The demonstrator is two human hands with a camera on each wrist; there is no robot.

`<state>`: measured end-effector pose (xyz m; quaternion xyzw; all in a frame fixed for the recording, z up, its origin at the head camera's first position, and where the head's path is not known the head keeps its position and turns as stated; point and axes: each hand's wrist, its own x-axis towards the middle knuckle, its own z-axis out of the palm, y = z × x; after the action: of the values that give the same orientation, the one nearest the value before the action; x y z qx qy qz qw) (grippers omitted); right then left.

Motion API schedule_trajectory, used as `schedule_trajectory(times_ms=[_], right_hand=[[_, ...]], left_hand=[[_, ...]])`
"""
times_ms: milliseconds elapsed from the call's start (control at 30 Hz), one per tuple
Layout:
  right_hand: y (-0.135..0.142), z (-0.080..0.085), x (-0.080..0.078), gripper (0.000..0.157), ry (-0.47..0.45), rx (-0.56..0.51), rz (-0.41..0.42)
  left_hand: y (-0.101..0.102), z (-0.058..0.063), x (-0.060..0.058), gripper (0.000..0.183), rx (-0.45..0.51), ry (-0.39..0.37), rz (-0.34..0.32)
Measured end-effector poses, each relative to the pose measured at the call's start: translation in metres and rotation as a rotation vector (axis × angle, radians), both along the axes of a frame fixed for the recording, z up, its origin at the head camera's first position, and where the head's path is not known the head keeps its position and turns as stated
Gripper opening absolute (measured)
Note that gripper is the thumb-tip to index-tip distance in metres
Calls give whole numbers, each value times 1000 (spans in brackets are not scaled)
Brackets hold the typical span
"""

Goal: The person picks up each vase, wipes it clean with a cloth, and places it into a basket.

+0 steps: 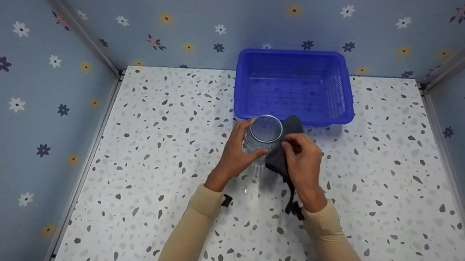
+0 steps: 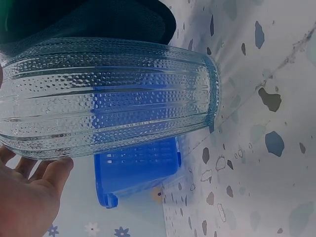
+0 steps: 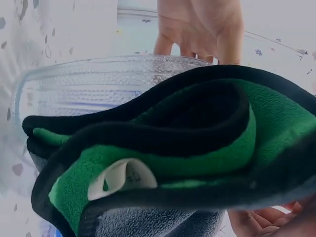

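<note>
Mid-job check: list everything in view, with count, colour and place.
glass jar: one, clear, in the left grip
cloth: one, grey and green, black-edged, in the right grip
tag: one, white, on the cloth
basket: one, blue, beyond the jar
table: one, speckled white, below everything
walls: three, flowered blue, behind and beside the table
sleeves: two, beige, on the arms
hands: two, bare, at jar and cloth
</note>
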<state>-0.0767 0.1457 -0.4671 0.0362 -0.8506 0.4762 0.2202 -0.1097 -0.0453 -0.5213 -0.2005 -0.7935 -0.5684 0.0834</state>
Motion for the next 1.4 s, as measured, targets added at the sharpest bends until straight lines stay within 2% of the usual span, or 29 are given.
schedule_trajectory(times_ms=[433,600,767,867,1067,1133,1267,1400], right_hand=[[2,-3,0,9,-5,74,-4],[3,-11,5,9,-27,73,-11],[4,-24,8,10,-43,63,-9],[5,-39,7,10,-58,56,-3],[5,-83,-1,9,-204,59,26],[5,-93,-4,8,-244,63,34],[6,-100,-6,9,-256,73,34],[6,-96,-6,8,-250,78,39]], left_hand=[[0,-1,0,85,8,-10,-11],[1,0,0,86,10,6,-3],[0,0,-1,87,-5,4,0],[0,-1,-1,87,-15,-8,1],[-1,-2,0,87,-15,-25,1],[0,-2,0,87,-11,-23,-3],[0,-1,0,86,-24,-21,-1],[0,0,1,86,-43,-31,2]])
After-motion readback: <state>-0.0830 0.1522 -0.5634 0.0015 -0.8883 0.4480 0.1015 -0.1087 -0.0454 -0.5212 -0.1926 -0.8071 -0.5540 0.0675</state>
